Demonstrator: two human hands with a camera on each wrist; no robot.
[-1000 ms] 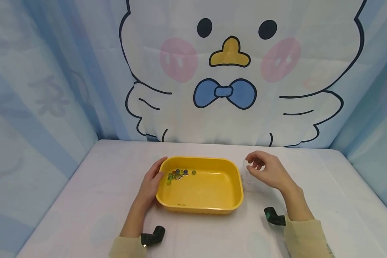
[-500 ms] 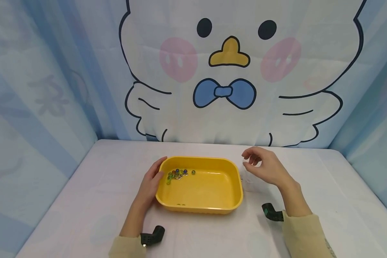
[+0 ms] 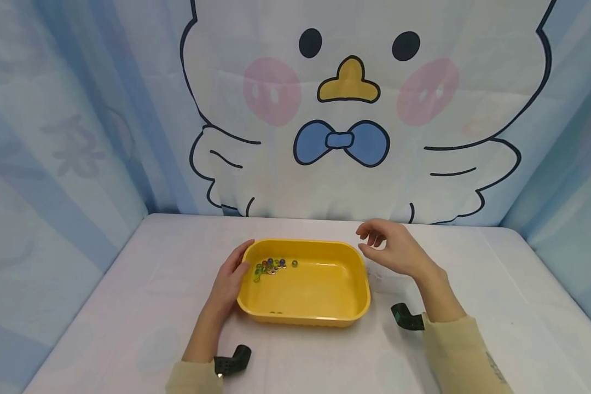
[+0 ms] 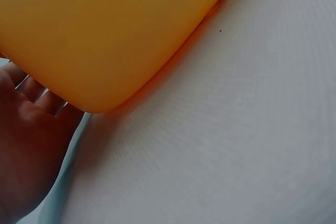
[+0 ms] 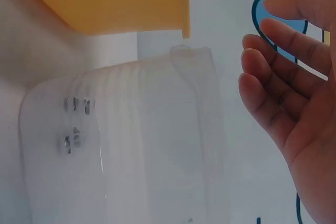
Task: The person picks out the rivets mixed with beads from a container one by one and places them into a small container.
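A yellow plastic tub [image 3: 315, 293] holds several coloured glass marbles [image 3: 270, 266], gathered in its far left part. My left hand [image 3: 229, 282] grips the tub's left side, thumb at the rim and fingers along the outer wall; the left wrist view shows that palm [image 4: 31, 135] beside the tub's corner. Above and just right of the tub's far right corner hovers my right hand [image 3: 396, 249], fingers bent and thumb apart, with nothing visible between them. Beneath it stands a clear plastic container [image 5: 152, 145]. Small dark shiny shapes [image 5: 76, 124] show through its wall.
A white cloth [image 3: 138, 306] covers the table. Behind it hangs a curtain [image 3: 345, 186] printed with a cartoon bird, and more curtains enclose both sides. Each wrist carries a black camera mount [image 3: 407, 317].
My right hand has moved left and slightly away from me, from over the clear container toward the tub's right rim. The left hand, tub and marbles stay where they were.
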